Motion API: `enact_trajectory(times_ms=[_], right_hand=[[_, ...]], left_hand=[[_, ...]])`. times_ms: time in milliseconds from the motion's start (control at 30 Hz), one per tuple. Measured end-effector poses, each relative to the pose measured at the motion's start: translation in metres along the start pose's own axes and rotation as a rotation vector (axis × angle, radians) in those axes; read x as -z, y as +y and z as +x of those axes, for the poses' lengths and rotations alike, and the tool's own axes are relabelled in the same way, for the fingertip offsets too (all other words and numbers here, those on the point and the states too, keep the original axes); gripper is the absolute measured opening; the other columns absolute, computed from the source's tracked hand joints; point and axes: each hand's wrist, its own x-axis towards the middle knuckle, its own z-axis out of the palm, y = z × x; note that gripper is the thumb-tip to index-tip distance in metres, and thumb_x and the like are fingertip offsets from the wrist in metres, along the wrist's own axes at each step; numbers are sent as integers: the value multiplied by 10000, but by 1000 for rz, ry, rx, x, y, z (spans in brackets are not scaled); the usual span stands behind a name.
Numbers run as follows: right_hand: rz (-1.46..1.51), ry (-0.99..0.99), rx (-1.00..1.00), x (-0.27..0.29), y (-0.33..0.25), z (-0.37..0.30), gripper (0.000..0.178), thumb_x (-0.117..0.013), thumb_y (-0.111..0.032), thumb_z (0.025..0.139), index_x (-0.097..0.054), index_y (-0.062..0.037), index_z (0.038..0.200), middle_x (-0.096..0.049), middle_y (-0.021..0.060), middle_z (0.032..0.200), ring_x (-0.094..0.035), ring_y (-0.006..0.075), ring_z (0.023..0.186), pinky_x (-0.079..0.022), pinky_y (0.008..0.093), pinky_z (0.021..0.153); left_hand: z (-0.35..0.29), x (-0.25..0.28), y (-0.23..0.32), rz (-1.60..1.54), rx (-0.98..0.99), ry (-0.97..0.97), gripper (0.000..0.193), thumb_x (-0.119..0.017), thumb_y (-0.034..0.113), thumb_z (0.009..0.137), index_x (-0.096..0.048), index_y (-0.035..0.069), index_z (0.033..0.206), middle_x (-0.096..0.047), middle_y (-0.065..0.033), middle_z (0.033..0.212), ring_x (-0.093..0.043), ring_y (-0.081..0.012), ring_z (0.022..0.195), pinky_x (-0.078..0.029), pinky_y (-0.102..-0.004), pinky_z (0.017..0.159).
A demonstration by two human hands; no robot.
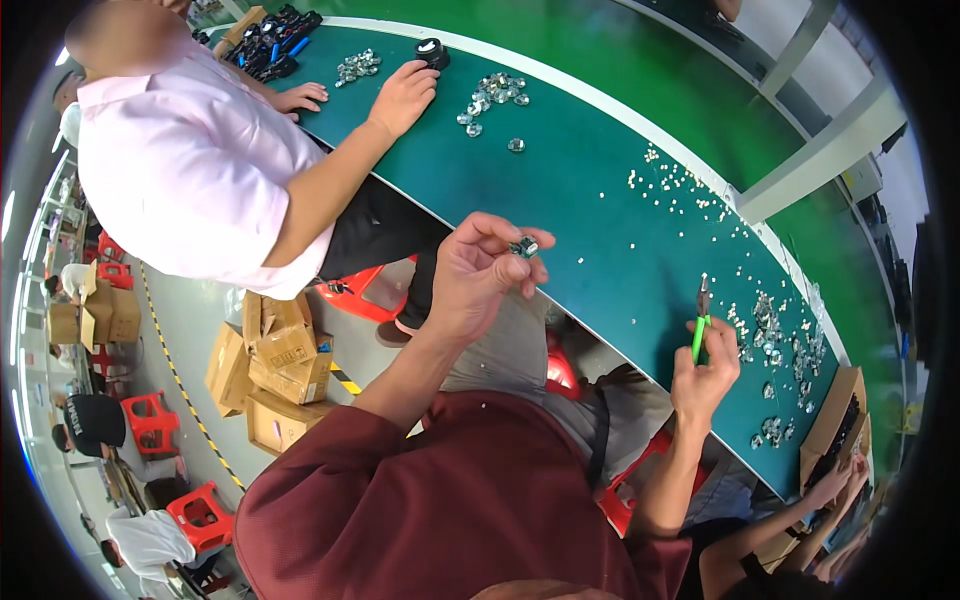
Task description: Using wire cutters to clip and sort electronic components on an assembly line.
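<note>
In the head view, my left hand (475, 280) is raised near the edge of the green table (560, 210), pinching a small round part (523, 246) between thumb and fingertips. The part is dark green and silver and stands clear of the tabletop. My right hand (705, 372) is well apart from it, over the table edge, gripping green-handled pliers (698, 338) with the metal nose pointing away from me. The pliers and the part are not touching; whether the nose is open or closed is too small for me to tell.

Beyond the pliers, many tiny pale pieces (672, 185) lie scattered toward the far rim, and beside them on the right sit loose clusters of shiny round parts (768, 330). Near that end I see an open cardboard box (812, 445), with another person's hands (835, 485) at it. Farther to my left, a lone round part (516, 145) lies near a bigger group (497, 90). There, a co-worker in a pale pink shirt (190, 150) has one hand (405, 98) at a round black object (432, 55).
</note>
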Motion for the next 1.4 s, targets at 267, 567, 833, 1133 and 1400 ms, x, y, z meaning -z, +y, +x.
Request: enact_trajectory(times_ms=[267,567,833,1133,1400], right_hand=[[-72,70,87,-10,8,-9,321,-625,46,679,-718,25,986,-670,157,1043,-675,323,820,-539,384,686],[-109,103,109,-18,9,-9,358,-614,58,694,-724,21,1033,-667,161,1076,-681,322,898,-545,378,743],[-194,114,172,-22,9,-10,373,-630,45,667,-706,35,1031,-655,188,1119,-664,395,876,-547,437,737],[-241,97,195,-18,10,-14,352,-650,7,668,-706,12,1015,-656,173,1141,-644,380,889,-530,455,777],[-246,154,240,-21,13,-6,381,-698,-26,653,-708,-10,1033,-645,169,1180,-656,350,921,-531,443,784]], left_hand=[[9,5,-5,117,-20,36,280,-775,-2,860,-564,39,1040,-694,-241,1121,-724,-223,806,-583,-287,648],[16,7,-6,291,-45,76,299,-763,-67,842,-559,28,1039,-706,-220,1107,-716,-182,830,-572,-264,671],[90,50,-1,1407,-465,77,239,-825,68,750,-647,56,910,-716,-115,1058,-643,-300,1020,-510,-396,867],[180,129,-2,1764,-629,63,309,-756,19,755,-632,65,1033,-621,-222,1240,-566,-409,1208,-446,-478,1047],[137,27,-45,1523,-451,-179,288,-719,58,853,-646,40,1131,-623,-229,1291,-575,-404,1224,-462,-452,1044]])
